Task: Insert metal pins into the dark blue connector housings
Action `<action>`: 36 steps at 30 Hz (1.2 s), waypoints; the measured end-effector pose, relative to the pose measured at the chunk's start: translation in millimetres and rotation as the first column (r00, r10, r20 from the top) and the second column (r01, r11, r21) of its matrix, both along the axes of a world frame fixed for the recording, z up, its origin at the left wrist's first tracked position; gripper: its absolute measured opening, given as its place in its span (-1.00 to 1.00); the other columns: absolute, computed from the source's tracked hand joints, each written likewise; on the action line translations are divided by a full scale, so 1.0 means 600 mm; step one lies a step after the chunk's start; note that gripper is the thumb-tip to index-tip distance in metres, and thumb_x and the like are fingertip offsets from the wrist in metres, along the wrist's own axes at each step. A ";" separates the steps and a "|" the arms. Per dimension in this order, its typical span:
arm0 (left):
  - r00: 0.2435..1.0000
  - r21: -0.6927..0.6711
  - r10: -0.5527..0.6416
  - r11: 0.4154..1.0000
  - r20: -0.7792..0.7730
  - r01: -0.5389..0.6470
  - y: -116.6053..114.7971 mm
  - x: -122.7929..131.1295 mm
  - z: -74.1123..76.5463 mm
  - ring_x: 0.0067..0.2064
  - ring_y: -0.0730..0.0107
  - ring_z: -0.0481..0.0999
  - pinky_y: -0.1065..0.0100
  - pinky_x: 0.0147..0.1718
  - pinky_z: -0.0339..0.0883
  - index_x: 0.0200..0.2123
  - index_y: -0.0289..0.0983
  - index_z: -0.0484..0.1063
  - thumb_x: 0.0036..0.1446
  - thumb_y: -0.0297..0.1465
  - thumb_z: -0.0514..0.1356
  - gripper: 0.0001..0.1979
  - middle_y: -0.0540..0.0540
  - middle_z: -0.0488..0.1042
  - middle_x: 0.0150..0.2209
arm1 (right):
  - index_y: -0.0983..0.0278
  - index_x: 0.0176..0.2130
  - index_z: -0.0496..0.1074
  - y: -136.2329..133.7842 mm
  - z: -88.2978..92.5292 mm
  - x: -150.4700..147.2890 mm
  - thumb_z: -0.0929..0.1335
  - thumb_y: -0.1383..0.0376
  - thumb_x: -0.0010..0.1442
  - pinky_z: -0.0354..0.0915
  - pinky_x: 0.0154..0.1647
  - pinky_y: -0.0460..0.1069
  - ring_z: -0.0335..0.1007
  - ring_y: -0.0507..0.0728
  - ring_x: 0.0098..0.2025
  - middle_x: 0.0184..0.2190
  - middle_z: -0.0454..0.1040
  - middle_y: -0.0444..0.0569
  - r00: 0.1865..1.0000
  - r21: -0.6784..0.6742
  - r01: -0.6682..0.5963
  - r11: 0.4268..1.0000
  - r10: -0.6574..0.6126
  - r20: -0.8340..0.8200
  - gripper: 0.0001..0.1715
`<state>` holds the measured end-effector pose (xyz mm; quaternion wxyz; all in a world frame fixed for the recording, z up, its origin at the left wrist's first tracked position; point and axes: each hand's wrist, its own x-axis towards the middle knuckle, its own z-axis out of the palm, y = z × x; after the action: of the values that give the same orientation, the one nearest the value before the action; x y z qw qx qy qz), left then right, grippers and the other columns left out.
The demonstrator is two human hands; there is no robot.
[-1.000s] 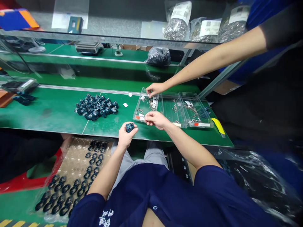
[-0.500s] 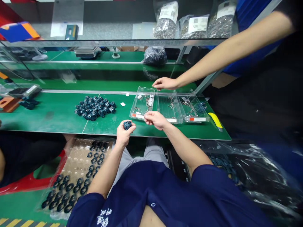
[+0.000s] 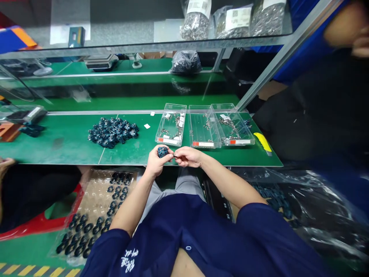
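Observation:
A small dark-blue plastic part [image 3: 163, 152] with metal bits on it sits in the grip of my left hand [image 3: 155, 161], just over the bench's front edge. My right hand [image 3: 188, 157] is pinched close beside it, its fingertips meeting the left thumb; a tiny dark thing shows at the fingertips, too small to name. Beyond the hands stand clear plastic trays of small metal pieces: a left tray [image 3: 170, 125], a middle tray [image 3: 203, 130] and a right tray [image 3: 233, 129]. A heap of similar blue parts [image 3: 113, 132] lies to the left.
A yellow utility knife [image 3: 263, 142] lies at the bench's right end. Bags of metal pieces [image 3: 196, 23] rest on the shelf above. Low on the left, a cardboard sheet [image 3: 96, 200] carries rows of dark rings. A person in black [image 3: 305, 104] stands at right; another sits at left.
My right hand has come down from the left tray's front to my left hand, which moved slightly right with the blue part. The other person's arm has withdrawn from the trays.

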<state>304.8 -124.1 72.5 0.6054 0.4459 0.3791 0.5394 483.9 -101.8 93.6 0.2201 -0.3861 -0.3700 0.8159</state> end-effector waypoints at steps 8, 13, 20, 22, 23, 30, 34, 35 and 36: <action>0.971 0.010 0.238 0.971 0.038 -0.239 -0.004 -0.001 -0.024 -0.42 0.51 0.48 0.36 -0.32 0.43 -0.17 -0.26 0.32 -0.13 -0.32 0.46 -0.52 0.01 0.51 -0.36 | 0.26 -0.25 0.54 -0.031 -0.009 -0.028 0.41 0.17 0.16 0.30 -0.36 -0.07 0.39 0.02 -0.40 -0.39 0.48 -0.08 0.907 0.798 0.113 0.591 -0.389 0.159 -0.79; 0.982 0.021 0.191 0.981 -0.015 -0.190 -0.008 -0.009 -0.016 -0.34 0.43 0.52 0.32 -0.29 0.45 -0.11 -0.22 0.29 -0.05 -0.26 0.42 -0.51 -0.01 0.52 -0.29 | 0.27 -0.32 0.56 -0.028 -0.007 -0.029 0.38 0.20 0.21 0.28 -0.32 -0.05 0.35 0.04 -0.38 -0.37 0.45 -0.08 0.884 0.844 0.072 0.531 -0.426 0.193 -0.80; 0.889 0.167 0.183 0.978 -0.420 -0.123 -0.003 -0.057 -0.003 -0.04 0.21 0.51 0.26 -0.02 0.38 -0.13 -0.27 0.49 -0.06 -0.23 0.43 -0.57 -0.14 0.51 -0.11 | 0.27 -0.31 0.57 -0.020 0.016 -0.016 0.38 0.28 0.21 0.27 -0.26 -0.02 0.35 0.07 -0.33 -0.36 0.46 -0.05 0.870 0.925 -0.006 0.379 -0.455 0.192 -0.86; 0.918 0.142 0.135 0.986 -0.372 -0.088 -0.003 -0.062 -0.001 -0.05 0.20 0.53 0.25 -0.04 0.41 -0.02 -0.26 0.45 -0.08 -0.25 0.45 -0.46 -0.16 0.52 -0.10 | 0.27 -0.31 0.56 -0.022 0.023 -0.017 0.37 0.30 0.23 0.28 -0.24 -0.01 0.36 0.08 -0.33 -0.36 0.46 -0.04 0.875 0.941 -0.055 0.333 -0.438 0.206 -0.86; 0.936 0.132 0.121 0.988 -0.329 -0.082 -0.003 -0.062 0.000 -0.07 0.21 0.54 0.24 -0.06 0.43 0.04 -0.25 0.40 -0.08 -0.26 0.45 -0.40 -0.16 0.53 -0.11 | 0.26 -0.30 0.55 -0.023 0.026 -0.018 0.36 0.30 0.24 0.29 -0.22 0.00 0.37 0.09 -0.30 -0.36 0.46 -0.04 0.879 0.952 -0.081 0.296 -0.429 0.209 -0.86; 0.968 0.123 0.069 0.992 -0.241 -0.041 -0.010 -0.060 0.003 -0.10 0.24 0.54 0.22 -0.15 0.53 -0.02 -0.24 0.45 0.00 -0.24 0.39 -0.53 -0.16 0.52 -0.08 | 0.23 -0.20 0.53 -0.016 0.039 -0.021 0.25 0.26 0.38 0.24 -0.22 -0.04 0.33 0.09 -0.26 -0.27 0.41 0.01 0.865 0.950 -0.306 0.067 -0.396 0.307 -0.73; 0.947 0.128 0.048 0.992 -0.316 -0.007 -0.008 -0.066 0.004 -0.17 0.25 0.55 0.23 -0.18 0.53 -0.02 -0.26 0.49 -0.02 -0.27 0.41 -0.53 -0.16 0.55 -0.14 | 0.22 -0.21 0.54 -0.006 0.047 -0.022 0.23 0.23 0.40 0.13 -0.33 -0.09 0.29 0.06 -0.28 -0.27 0.39 -0.02 0.818 0.890 -0.455 -0.005 -0.397 0.416 -0.69; 0.942 0.127 0.042 0.992 -0.333 0.001 -0.007 -0.068 0.005 -0.19 0.25 0.56 0.24 -0.19 0.52 -0.02 -0.26 0.50 -0.03 -0.28 0.40 -0.53 -0.16 0.55 -0.15 | 0.22 -0.21 0.54 -0.004 0.049 -0.023 0.23 0.23 0.40 0.10 -0.35 -0.09 0.29 0.06 -0.28 -0.28 0.39 -0.02 0.810 0.876 -0.481 -0.024 -0.395 0.434 -0.69; 0.937 0.124 0.032 0.992 -0.347 0.012 -0.007 -0.069 0.007 -0.21 0.26 0.56 0.25 -0.20 0.52 -0.03 -0.25 0.51 -0.03 -0.28 0.40 -0.54 -0.15 0.56 -0.16 | 0.22 -0.22 0.54 -0.002 0.051 -0.023 0.23 0.22 0.40 0.08 -0.36 -0.09 0.28 0.06 -0.29 -0.28 0.39 -0.02 0.803 0.863 -0.503 -0.043 -0.392 0.449 -0.69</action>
<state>263.6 -128.4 76.5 0.4971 0.5690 0.4483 0.4777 470.2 -102.9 124.1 0.2627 -0.3167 -0.9024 0.1276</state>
